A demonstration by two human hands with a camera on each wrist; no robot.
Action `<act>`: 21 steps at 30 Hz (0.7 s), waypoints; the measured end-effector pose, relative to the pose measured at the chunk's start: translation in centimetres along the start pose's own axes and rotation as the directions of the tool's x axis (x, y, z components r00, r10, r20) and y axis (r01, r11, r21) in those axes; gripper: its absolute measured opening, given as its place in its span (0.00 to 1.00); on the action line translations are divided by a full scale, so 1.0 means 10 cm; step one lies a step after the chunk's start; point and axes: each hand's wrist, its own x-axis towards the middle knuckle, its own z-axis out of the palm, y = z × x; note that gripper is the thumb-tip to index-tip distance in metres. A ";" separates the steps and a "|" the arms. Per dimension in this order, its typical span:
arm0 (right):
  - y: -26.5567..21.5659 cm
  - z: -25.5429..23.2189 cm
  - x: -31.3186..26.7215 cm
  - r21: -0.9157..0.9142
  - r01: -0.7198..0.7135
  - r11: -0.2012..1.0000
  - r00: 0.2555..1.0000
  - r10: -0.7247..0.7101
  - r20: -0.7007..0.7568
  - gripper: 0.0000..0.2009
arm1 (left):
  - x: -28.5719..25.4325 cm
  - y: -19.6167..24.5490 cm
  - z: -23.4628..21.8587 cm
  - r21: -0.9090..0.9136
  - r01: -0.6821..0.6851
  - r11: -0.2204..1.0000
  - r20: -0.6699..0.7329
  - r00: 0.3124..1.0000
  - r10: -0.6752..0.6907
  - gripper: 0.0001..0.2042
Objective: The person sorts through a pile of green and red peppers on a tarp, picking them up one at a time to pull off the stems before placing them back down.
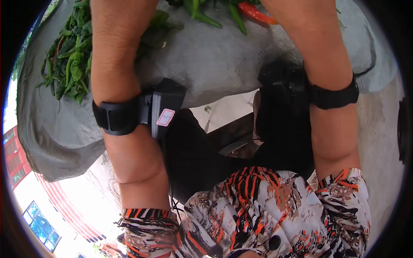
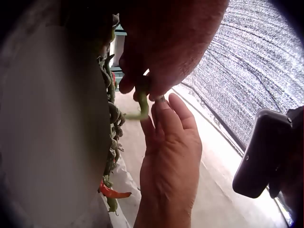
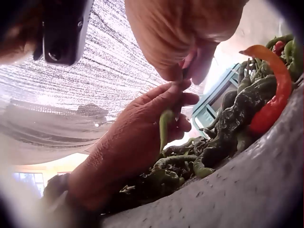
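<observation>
A green chili pepper (image 2: 144, 102) is gripped between the thumb and curled fingers of my left hand (image 2: 175, 42), with its bent end sticking out. My right hand (image 3: 185, 35) meets the left at the fingertips, its thumb and finger pinching a small dark end by the pepper, largely hidden by the fingers. In the right wrist view the left hand (image 3: 137, 123) reaches in from below, and the pepper hangs beside its fingers. Both hands are beyond the top edge of the head view, where only the forearms show.
Green chili peppers (image 1: 75, 64) are heaped on a grey sheet (image 1: 202, 64), some dark and wrinkled. A red chili pepper (image 1: 256, 13) lies near the right forearm. Each wrist has a strapped camera, the left one (image 1: 163, 109) with a label. Dark-clad legs are below the sheet's edge.
</observation>
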 end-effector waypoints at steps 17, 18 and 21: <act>-0.25 -0.07 -0.06 0.269 -0.391 0.880 0.906 0.419 -0.056 0.14 | 0.05 -0.08 -0.08 0.245 0.004 0.970 -0.256 0.965 0.061 0.12; -0.25 -0.06 -0.01 0.244 -0.422 0.873 0.886 0.455 -0.095 0.15 | 0.04 -0.03 -0.07 0.314 0.087 0.946 -0.326 0.945 0.022 0.14; -0.24 -0.07 0.10 0.215 -0.569 0.794 0.777 0.605 -0.175 0.15 | 0.04 0.05 -0.09 0.347 0.237 0.908 -0.503 0.863 -0.033 0.18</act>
